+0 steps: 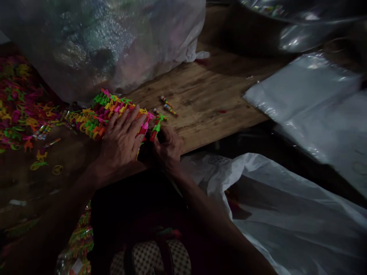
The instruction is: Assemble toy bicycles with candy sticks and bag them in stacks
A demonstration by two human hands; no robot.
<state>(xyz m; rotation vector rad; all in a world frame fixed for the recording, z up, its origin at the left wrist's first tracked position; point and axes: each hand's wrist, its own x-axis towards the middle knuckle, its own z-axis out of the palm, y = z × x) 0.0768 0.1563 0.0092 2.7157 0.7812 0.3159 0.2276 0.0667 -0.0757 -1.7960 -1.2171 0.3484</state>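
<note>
My left hand [122,135] lies with its fingers stretched over a packed row of small bright plastic toys [110,105] in pink, yellow, green and orange. At the row's right end, my right hand [169,147] has its fingers curled in a pinch at a small red-and-green plastic toy [155,129]. My right fingertips are partly in shadow. Just beyond that hand, a few thin striped tubes with red tips [170,110] lie on the wooden table [206,95].
A loose heap of the same toys [20,103] spreads at the left. Behind the row stands a big, full clear plastic bag [114,42]. An open white sack [275,191] hangs below the table's edge. Flat plastic bags [304,88] and a metal basin [298,34] are at the right.
</note>
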